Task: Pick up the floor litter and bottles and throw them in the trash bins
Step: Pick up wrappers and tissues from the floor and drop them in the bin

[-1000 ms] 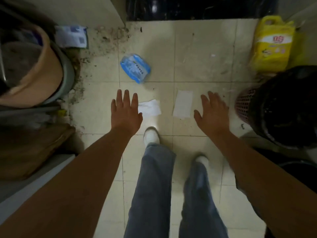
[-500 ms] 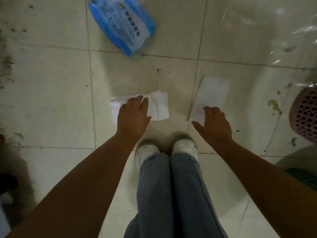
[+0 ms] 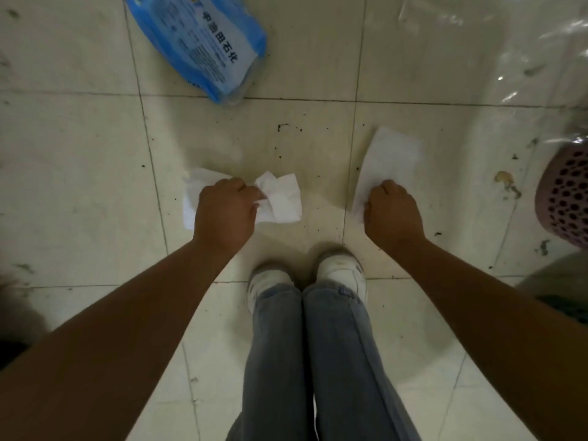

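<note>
My left hand (image 3: 224, 210) is clenched on a crumpled white tissue (image 3: 280, 198) lying on the tiled floor, with paper sticking out on both sides of the fist. My right hand (image 3: 393, 213) is closed on the near end of a second white tissue (image 3: 389, 157), whose far part still lies flat on the tile. A blue and white plastic packet (image 3: 203, 43) lies on the floor farther ahead, to the left of centre. At the right edge a pink perforated trash bin (image 3: 564, 198) stands on the floor.
My two white shoes (image 3: 337, 272) and jeans legs stand just behind the hands. A clear plastic sheet (image 3: 496, 52) lies at the top right. Dirt specks and a yellowish stain (image 3: 504, 179) mark the tiles.
Both hands went from flat with fingers spread above the tissues to fists closed on them. The left tissue is now crumpled. The view has dropped closer to the floor.
</note>
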Tool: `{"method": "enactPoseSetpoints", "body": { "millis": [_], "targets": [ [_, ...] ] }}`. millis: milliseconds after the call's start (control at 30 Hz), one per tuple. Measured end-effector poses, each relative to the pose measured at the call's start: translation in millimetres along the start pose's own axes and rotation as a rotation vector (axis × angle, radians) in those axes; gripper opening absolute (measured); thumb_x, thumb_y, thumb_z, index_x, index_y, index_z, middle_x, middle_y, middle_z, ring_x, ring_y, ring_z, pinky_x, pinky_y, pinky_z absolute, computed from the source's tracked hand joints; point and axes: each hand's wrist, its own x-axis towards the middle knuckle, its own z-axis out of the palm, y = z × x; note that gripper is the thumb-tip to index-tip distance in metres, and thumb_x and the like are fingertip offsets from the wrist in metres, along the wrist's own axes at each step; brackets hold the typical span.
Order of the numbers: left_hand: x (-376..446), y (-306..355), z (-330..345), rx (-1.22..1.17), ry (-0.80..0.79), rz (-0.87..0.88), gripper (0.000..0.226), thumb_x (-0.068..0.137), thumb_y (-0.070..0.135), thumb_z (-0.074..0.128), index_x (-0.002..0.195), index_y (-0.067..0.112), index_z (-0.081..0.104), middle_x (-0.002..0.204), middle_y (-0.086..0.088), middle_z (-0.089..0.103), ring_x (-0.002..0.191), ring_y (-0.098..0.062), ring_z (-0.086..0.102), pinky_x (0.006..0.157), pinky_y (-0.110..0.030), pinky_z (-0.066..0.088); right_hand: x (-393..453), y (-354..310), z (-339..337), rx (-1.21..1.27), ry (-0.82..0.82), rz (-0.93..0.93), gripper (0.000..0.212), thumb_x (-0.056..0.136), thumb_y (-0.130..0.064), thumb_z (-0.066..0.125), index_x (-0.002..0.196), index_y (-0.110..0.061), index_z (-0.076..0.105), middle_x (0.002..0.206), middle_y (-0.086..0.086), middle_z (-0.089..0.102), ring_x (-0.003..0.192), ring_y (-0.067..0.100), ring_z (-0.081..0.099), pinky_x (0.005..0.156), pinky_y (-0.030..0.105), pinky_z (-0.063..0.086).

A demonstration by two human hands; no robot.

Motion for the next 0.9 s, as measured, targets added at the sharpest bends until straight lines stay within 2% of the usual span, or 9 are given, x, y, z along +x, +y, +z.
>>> {"method": "enactPoseSetpoints", "body": {
  "millis": [133, 200, 333, 433, 500, 600, 667, 767, 900],
  "targets": [
    [-22.7, 44.9, -72.1, 0.054, 0.065, -0.056, 0.018, 0.055, -0.007, 0.077, 0.068, 0.005, 0.076, 0.065, -0.022, 0.067, 0.061, -0.038, 0.065, 0.055, -0.038, 0.054, -48.3, -10.9, -59.9, 0.188, 0.021, 0.094, 0.023, 0.092, -0.008, 0.043, 0.101, 0.006, 0.058, 0.108, 0.024, 0.058, 0.1, 0.035, 0.055, 0.076, 0.034, 0.041],
    [-37.5, 75.1, -112.9, 0.121, 0.047, -0.095, 0.024, 0.048, -0.005, 0.082, 0.066, 0.01, 0.076, 0.069, -0.02, 0.064, 0.069, -0.035, 0.059, 0.062, -0.035, 0.049, -79.8, -9.1, -96.2, 0.31, 0.065, 0.168, 0.014, 0.09, -0.01, 0.046, 0.087, -0.003, 0.058, 0.09, 0.017, 0.056, 0.087, 0.032, 0.053, 0.067, 0.028, 0.033],
    [-57.7, 154.1, -209.9, 0.257, -0.072, 0.045, 0.03, 0.046, 0.003, 0.089, 0.071, 0.016, 0.077, 0.068, -0.012, 0.064, 0.062, -0.031, 0.063, 0.06, -0.031, 0.052, -147.4, 6.5, -179.9, 0.449, 0.133, 0.243, 0.04, 0.087, -0.009, 0.05, 0.054, -0.016, 0.029, 0.069, 0.001, 0.037, 0.076, 0.02, 0.042, 0.058, 0.026, 0.028],
    [-61.9, 217.9, -256.3, 0.259, -0.071, 0.169, 0.028, 0.084, 0.004, 0.064, 0.11, 0.012, 0.069, 0.102, -0.016, 0.064, 0.094, -0.033, 0.061, 0.078, -0.035, 0.048, -196.6, 27.5, -241.2, 0.521, 0.237, 0.234, 0.018, 0.085, -0.008, 0.053, 0.071, -0.011, 0.043, 0.08, 0.009, 0.048, 0.075, 0.019, 0.043, 0.063, 0.026, 0.031],
    [-62.2, 261.5, -275.0, 0.214, 0.04, 0.24, 0.026, 0.082, 0.002, 0.066, 0.106, 0.008, 0.07, 0.1, -0.018, 0.066, 0.091, -0.033, 0.063, 0.074, -0.034, 0.051, -229.4, 49.3, -277.2, 0.609, 0.341, 0.259, 0.007, 0.084, -0.007, 0.055, 0.09, -0.009, 0.052, 0.082, 0.01, 0.052, 0.076, 0.02, 0.046, 0.066, 0.031, 0.039],
    [-73.4, 332.7, -287.3, 0.138, -0.02, 0.274, 0.027, 0.096, 0.01, 0.046, 0.115, 0.004, 0.064, 0.112, -0.02, 0.061, 0.103, -0.035, 0.057, 0.083, -0.039, 0.046, -286.6, 96.9, -313.1, 0.673, 0.5, 0.332, 0.035, 0.086, -0.007, 0.054, 0.12, -0.005, 0.057, 0.095, 0.017, 0.065, 0.091, 0.029, 0.058, 0.084, 0.035, 0.047],
    [-90.4, 380.0, -284.2, 0.07, -0.05, 0.345, 0.026, 0.097, 0.01, 0.044, 0.105, -0.003, 0.065, 0.106, -0.024, 0.062, 0.097, -0.035, 0.057, 0.077, -0.039, 0.044, -332.9, 134.3, -316.4, 0.674, 0.606, 0.408, 0.033, 0.087, -0.007, 0.052, 0.117, -0.004, 0.063, 0.109, 0.021, 0.069, 0.103, 0.037, 0.058, 0.09, 0.037, 0.045],
    [-127.3, 449.1, -263.2, 0.043, -0.105, 0.537, 0.02, 0.091, 0.001, 0.051, 0.084, -0.009, 0.066, 0.087, -0.027, 0.065, 0.081, -0.037, 0.062, 0.062, -0.035, 0.043, -405.4, 187.9, -288.7, 0.773, 0.743, 0.573, 0.035, 0.082, -0.011, 0.046, 0.104, 0.004, 0.069, 0.101, 0.029, 0.07, 0.094, 0.041, 0.063, 0.084, 0.031, 0.039],
    [-169.3, 535.5, -213.4, 0.126, -0.197, 0.786, 0.009, 0.06, -0.007, 0.074, 0.055, -0.004, 0.067, 0.054, -0.022, 0.064, 0.046, -0.035, 0.064, 0.039, -0.031, 0.05, -477.4, 253.5, -226.2, 0.931, 0.608, 0.877, 0.028, 0.089, -0.009, 0.047, 0.105, 0.003, 0.066, 0.103, 0.028, 0.069, 0.096, 0.037, 0.062, 0.077, 0.034, 0.039]
  ]
}}
